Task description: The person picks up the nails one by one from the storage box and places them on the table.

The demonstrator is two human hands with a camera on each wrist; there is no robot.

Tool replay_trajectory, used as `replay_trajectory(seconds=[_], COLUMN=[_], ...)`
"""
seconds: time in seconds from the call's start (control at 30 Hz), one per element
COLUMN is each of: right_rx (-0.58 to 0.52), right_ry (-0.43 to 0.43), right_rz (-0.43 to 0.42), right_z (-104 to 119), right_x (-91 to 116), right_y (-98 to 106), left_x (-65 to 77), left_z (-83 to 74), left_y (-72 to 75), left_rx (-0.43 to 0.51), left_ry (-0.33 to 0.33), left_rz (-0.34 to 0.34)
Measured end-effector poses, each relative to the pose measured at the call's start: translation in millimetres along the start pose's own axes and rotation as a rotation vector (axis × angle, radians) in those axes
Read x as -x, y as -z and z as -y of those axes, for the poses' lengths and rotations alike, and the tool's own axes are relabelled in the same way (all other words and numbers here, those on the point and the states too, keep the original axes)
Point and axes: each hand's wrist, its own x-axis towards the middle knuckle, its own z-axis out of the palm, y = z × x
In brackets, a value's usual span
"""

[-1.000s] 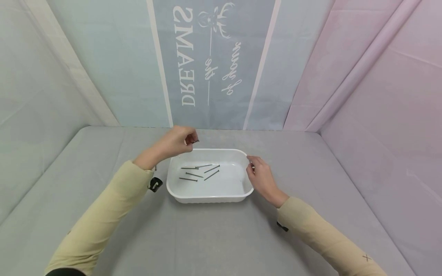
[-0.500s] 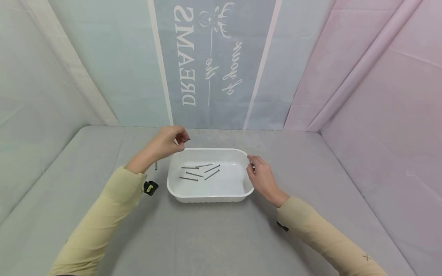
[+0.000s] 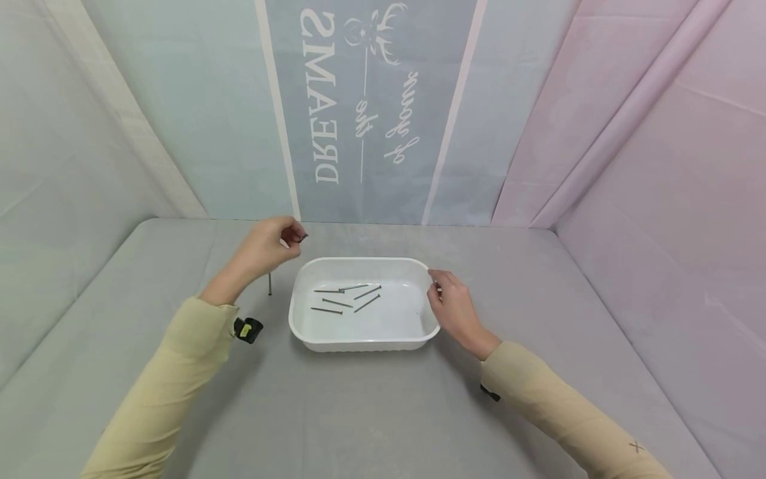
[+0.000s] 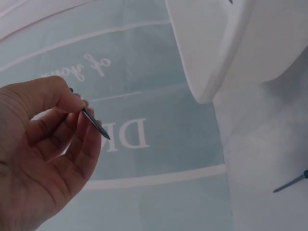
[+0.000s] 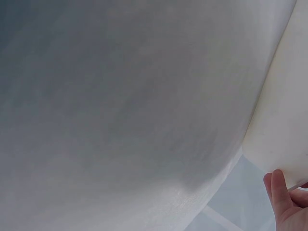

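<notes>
My left hand point(image 3: 263, 249) is raised beyond the left rear corner of a white rectangular tray point(image 3: 365, 346). Thumb and fingers pinch a dark metal nail point(image 4: 96, 123), its pointed tip sticking out in the left wrist view. Several similar nails point(image 3: 332, 303) lie scattered over the left and middle of the tray's floor. One loose nail point(image 3: 270, 284) rests on the table outside, left of the tray. At the tray's right side my right hand point(image 3: 456, 309) grips the rim; the right wrist view shows fingers point(image 5: 279, 190) against the outer wall.
The tray stands on a grey cloth-covered table point(image 3: 359, 412). Behind it hangs a printed fabric backdrop point(image 3: 371, 133) with mirrored lettering. Fabric walls close in the left and right sides.
My left hand has moved left, away from above the tray's rear rim, still pinching the nail. The loose nail on the table is more exposed. My right hand and the tray have stayed put.
</notes>
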Motion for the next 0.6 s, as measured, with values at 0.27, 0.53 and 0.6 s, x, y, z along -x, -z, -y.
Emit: replay_trajectory(seconds=[0.27,0.53,0.6], right_rx=[-0.004,-0.005,-0.008], right_ry=[-0.011,-0.018,-0.019], right_rz=[0.012,0.023,0.024], right_z=[1,1,1], right_x=[-1,-2,-2], right_y=[1,2,1], left_x=[7.2,14.2,15.7], left_z=[8.7,19.5,22.3], left_y=[9.0,15.7,16.8], left_rx=[0.028,0.048,0.057], left_ry=[0.114,0.187,0.198], left_rz=[-0.052,-0.098,-0.110])
